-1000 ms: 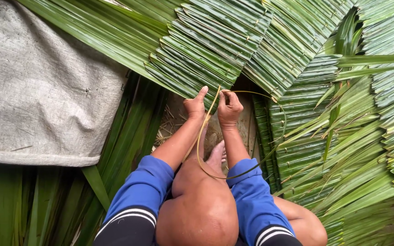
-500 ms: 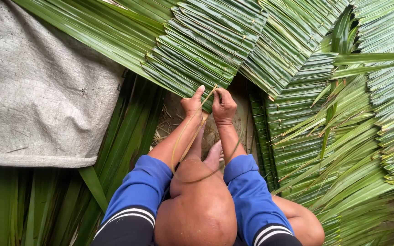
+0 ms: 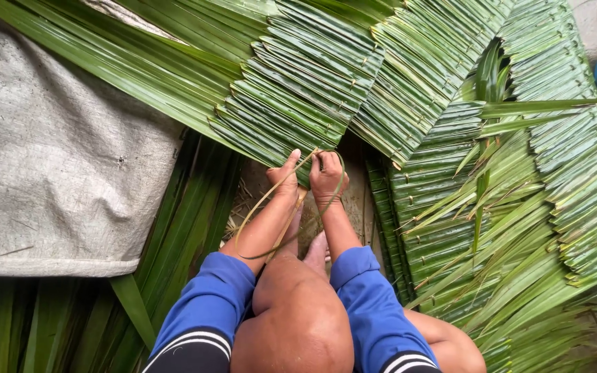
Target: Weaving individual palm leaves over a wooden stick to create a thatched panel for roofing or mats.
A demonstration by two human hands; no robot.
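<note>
Head view, looking down at a seated person, knee raised between both forearms, blue sleeves [image 3: 210, 304] with white stripes at the cuffs.

Left hand [image 3: 283, 176] is set against the near edge of the leaf panel [image 3: 298, 86], thumb raised, fingers curled; grip looks closed on the panel edge, though exactly what is pinched cannot be told. Right hand [image 3: 327, 176] is closed just beside it, fingers folded around a thin strip [image 3: 257, 207]. The strip is led from between the two hands, looped down over the left forearm and curved back toward the knee; a second stretch is seen bending past the right wrist. Hands are near each other, not clearly touching.

The leaf panel is made of folded green palm leaves stacked in overlapping rows, lying flat, its long loose blades stretched up-left. More stitched panels [image 3: 464, 173] are spread right of the hands, overlapping one another. A grey woven sack [image 3: 57, 152] is laid flat on the left, over loose long leaves [image 3: 188, 200]. A bare foot [image 3: 316, 252] is seen below the hands.
</note>
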